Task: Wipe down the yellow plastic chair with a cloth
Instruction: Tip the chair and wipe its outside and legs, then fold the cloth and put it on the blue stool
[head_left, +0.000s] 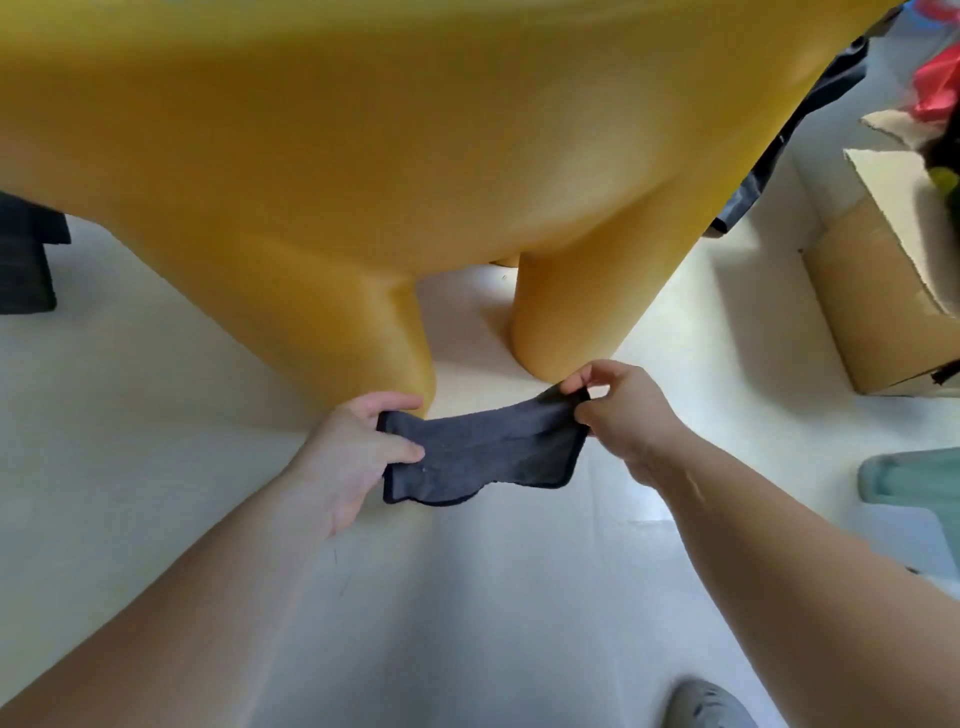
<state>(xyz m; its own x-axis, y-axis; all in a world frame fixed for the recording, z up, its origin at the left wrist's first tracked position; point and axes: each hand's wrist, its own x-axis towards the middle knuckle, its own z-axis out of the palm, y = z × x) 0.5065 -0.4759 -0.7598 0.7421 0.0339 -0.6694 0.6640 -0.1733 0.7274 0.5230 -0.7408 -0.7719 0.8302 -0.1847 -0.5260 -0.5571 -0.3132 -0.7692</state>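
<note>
Bare left hand (353, 447) and right hand (626, 410), fingers (402, 451) tight on ends of grey cloth (483, 457) beside yellow chair (415, 156)

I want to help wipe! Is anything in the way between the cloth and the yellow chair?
Nothing visible is. The left hand and right hand hold the cloth at the foot of the chair.

Head view, steeply downward, close above floor (156, 467).
</note>
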